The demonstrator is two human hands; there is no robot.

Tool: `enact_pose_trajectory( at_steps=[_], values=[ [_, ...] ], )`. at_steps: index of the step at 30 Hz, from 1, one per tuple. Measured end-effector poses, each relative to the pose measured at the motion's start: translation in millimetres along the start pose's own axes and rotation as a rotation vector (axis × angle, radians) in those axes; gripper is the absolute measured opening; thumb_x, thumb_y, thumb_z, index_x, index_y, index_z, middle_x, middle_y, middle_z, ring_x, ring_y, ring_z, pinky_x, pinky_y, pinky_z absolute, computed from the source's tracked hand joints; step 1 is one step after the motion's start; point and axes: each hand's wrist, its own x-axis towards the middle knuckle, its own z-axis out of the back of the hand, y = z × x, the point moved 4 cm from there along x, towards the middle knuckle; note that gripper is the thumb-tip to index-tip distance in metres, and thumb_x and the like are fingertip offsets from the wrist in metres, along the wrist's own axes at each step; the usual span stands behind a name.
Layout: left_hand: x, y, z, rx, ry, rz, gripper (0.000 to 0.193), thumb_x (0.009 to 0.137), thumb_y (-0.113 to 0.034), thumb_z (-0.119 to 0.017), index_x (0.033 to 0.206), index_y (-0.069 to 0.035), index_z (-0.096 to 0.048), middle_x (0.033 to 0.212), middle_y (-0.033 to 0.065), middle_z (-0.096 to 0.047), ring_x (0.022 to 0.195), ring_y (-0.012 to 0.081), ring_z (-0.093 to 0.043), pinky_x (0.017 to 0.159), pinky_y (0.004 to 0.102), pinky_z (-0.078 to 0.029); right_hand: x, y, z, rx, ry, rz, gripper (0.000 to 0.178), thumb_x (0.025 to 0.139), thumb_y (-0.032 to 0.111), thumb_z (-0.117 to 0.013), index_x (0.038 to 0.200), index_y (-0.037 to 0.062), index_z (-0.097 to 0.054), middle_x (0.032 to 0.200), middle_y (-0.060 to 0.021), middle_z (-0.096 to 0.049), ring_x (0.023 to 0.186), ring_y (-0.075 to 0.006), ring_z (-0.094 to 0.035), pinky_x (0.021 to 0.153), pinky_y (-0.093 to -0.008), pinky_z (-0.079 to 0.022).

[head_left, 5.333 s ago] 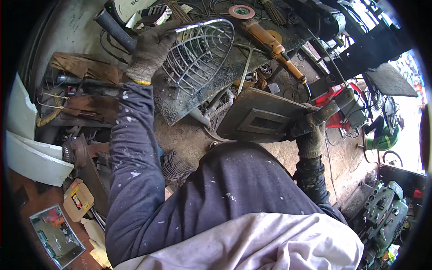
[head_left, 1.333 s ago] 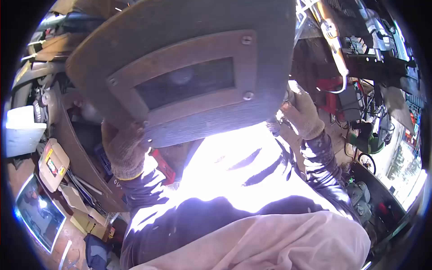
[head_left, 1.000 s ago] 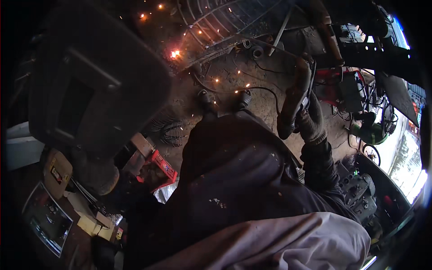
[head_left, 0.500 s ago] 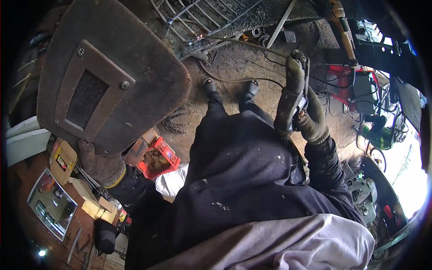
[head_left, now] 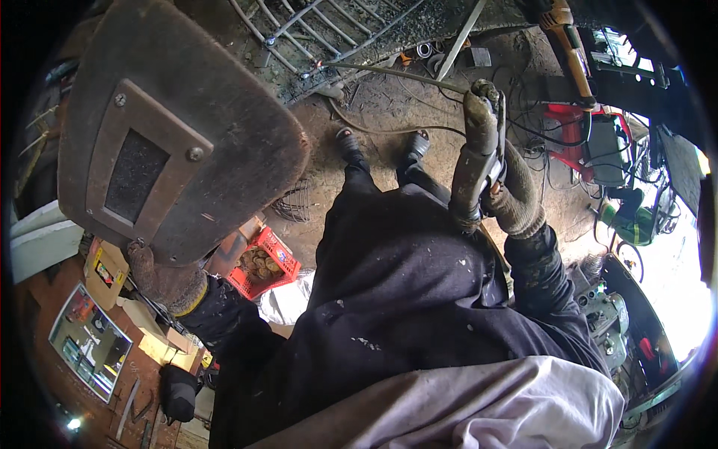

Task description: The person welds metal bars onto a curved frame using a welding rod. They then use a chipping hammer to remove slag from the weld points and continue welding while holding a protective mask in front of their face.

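Observation:
My left hand point(head_left: 166, 283), in a dirty knitted glove, is closed at the lower edge of a dark brown welding shield point(head_left: 254, 150) with a framed dark window. Most of its fingers are hidden behind the shield. My gloved right hand point(head_left: 518, 196) grips a worn electrode holder point(head_left: 479, 150), raised in front of my body at the right. A thin welding rod point(head_left: 404, 75) runs leftward from the holder's jaws. Its far tip sits at the edge of a metal bar grille point(head_left: 321, 28), where a small reddish spot shows.
A red crate point(head_left: 283, 263) with round brownish pieces stands between the shield and my legs. An angle grinder point(head_left: 570, 56) lies far right, above a red machine point(head_left: 572, 138) with cables. A mirror-like pane point(head_left: 90, 340) rests on the brown surface at left. Cables cross the floor.
The shield has shifted slightly left and down. The holder and rod have moved a little left, and the rod's tip has slid left along the grille's edge. The glow there is smaller.

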Motion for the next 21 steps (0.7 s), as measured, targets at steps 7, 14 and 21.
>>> enact_pose_trajectory(
  at_steps=[7, 14, 21],
  values=[
    [4, -9, 7, 0.452, 0.054, -0.299, 0.049, 0.094, -0.020, -0.061, 0.137, 0.000, -0.050, 0.143, 0.0225, -0.051, 0.127, 0.0283, -0.055, 0.111, 0.0428, -0.043, -4, -1, 2, 0.001, -0.016, 0.002, 0.086, 0.084, 0.045, -0.079, 0.144, -0.0036, -0.041, 0.130, -0.0128, -0.058, 0.119, -0.0215, -0.056, 0.104, -0.0365, -0.042],
    [0, -4, -5, 0.068, -0.052, -0.101, 0.058, 0.091, -0.026, -0.066, 0.138, 0.004, -0.048, 0.139, 0.0236, -0.054, 0.124, 0.0316, -0.056, 0.107, 0.0463, -0.046, -5, -3, 0, 0.046, -0.012, -0.040, 0.085, 0.085, 0.044, -0.079, 0.144, -0.0026, -0.040, 0.131, -0.0123, -0.057, 0.121, -0.0212, -0.055, 0.104, -0.0360, -0.042],
    [0, -1, 2, 0.119, -0.080, -0.089, 0.059, 0.091, -0.023, -0.065, 0.138, 0.006, -0.045, 0.139, 0.0246, -0.053, 0.126, 0.0304, -0.055, 0.109, 0.0423, -0.044, -7, -6, -1, 0.048, -0.009, -0.028, 0.085, 0.085, 0.043, -0.079, 0.145, -0.0029, -0.039, 0.133, -0.0127, -0.057, 0.123, -0.0220, -0.055, 0.105, -0.0368, -0.042]
  ],
)
